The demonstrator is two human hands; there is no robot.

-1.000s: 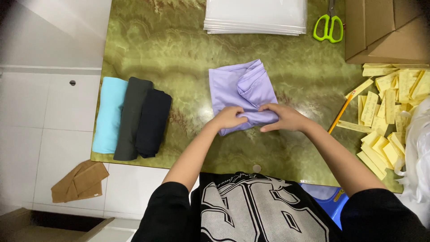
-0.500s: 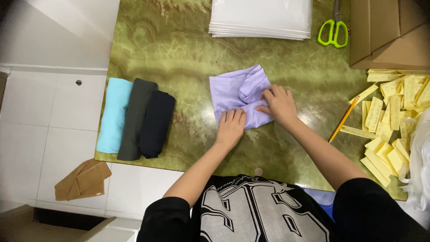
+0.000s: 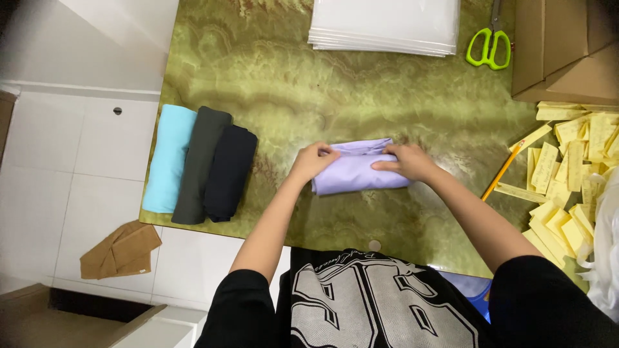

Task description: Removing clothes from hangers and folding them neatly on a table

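Observation:
A lilac garment lies rolled into a short bundle in the middle of the green marbled table. My left hand grips its left end, fingers curled over the top edge. On its right end rests my right hand, pressing the fabric down with fingers closed over the roll. Both forearms reach in from the bottom of the view.
Three rolled garments, light blue, dark grey and black, lie side by side at the table's left edge. A stack of clear bags, green scissors, a cardboard box, a pencil and several yellow tags sit at the back and right.
The lilac garment went from a loose flat fold to a tight narrow roll. Both hands shifted from its near edge to its two ends.

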